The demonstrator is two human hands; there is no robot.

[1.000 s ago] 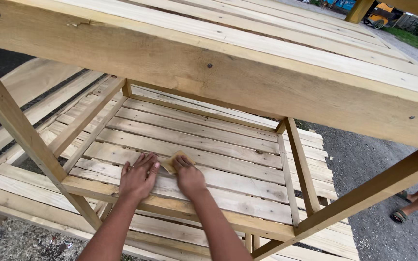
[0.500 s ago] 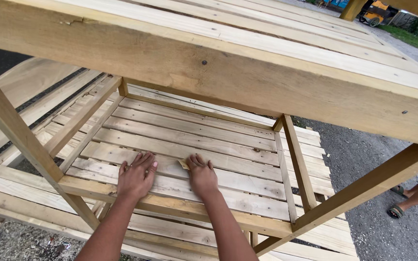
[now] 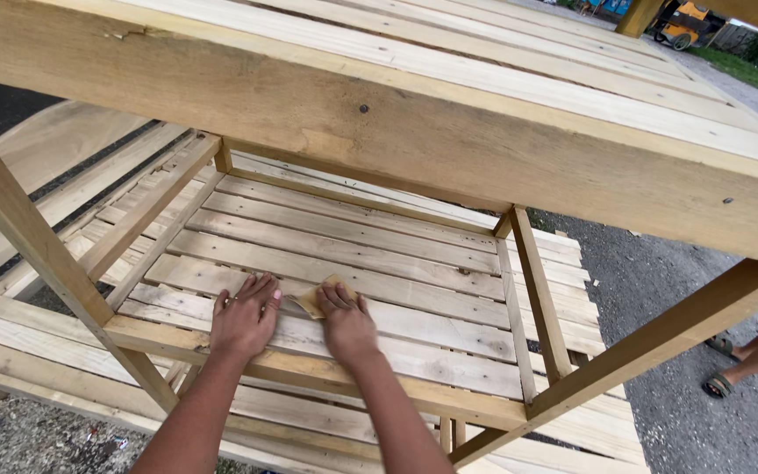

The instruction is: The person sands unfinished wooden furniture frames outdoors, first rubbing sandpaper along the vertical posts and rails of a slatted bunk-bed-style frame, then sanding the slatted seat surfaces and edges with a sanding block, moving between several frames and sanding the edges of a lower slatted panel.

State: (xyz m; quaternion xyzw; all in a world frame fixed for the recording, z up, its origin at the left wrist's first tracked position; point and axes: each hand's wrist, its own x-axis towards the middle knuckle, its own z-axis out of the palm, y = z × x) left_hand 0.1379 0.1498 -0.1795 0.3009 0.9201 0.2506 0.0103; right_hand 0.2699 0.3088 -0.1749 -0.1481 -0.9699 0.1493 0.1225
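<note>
1. I look down through a bare wooden bench (image 3: 449, 132) onto its lower shelf (image 3: 370, 263) of pale slats.
2. My left hand (image 3: 243, 318) lies flat on a slat, fingers spread open and holding nothing; its fingertips sit just beside the sandpaper (image 3: 313, 298).
3. My right hand (image 3: 346, 323) also lies flat, fingers extended rather than curled, pressing down on the near part of the sandpaper. It pins the sheet; it does not grip it.
4. The sandpaper is a small tan piece on a front slat of the shelf, between the two hands, one corner lifted slightly.
5. Handling, as I judge it: the sheet is light, thin and floppy, gritty on one face, so it should drag against wood rather than slip. It is best held by flat finger pressure over its middle; pinching an edge would likely fold or tear it.
6. Another person's sandalled foot (image 3: 719, 384) stands on the pavement at right, well apart.
</note>
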